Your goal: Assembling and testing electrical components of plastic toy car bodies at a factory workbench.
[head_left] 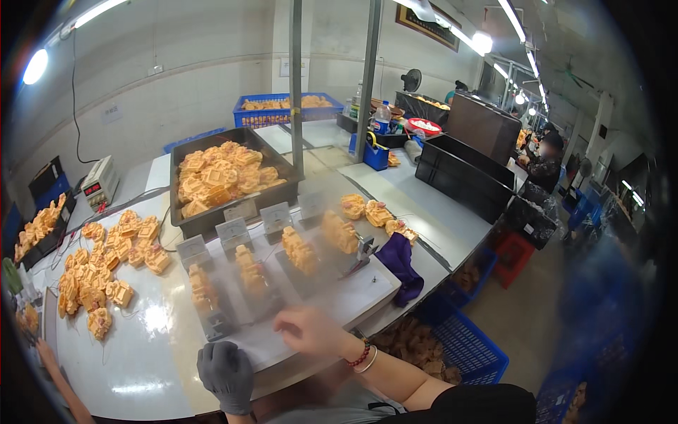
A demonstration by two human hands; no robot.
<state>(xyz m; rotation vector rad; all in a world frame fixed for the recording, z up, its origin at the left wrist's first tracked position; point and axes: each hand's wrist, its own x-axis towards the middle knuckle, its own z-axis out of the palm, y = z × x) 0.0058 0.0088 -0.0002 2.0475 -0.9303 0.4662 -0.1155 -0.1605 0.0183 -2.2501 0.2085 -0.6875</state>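
My left hand [226, 374], in a grey glove, is curled closed by the near left edge of a white board [265, 346]; its inner side is hidden. My bare right hand [311, 331], with a red bead bracelet and a pale bangle at the wrist, hovers over the board's front part. Its fingers are loosely bent and apart, with nothing visible in them. Beyond both hands, several clear stands [212, 321] in a row bear orange plastic parts [300, 251], somewhat blurred. A small metal clamp [365, 249] stands at the row's right end.
A black tray [180, 219] heaped with orange parts lies behind the board. Loose orange parts [92, 275] cover the table's left. A purple cloth [400, 267] hangs at the right edge, above a blue crate [466, 339]. Another person's hand [46, 355] is at far left.
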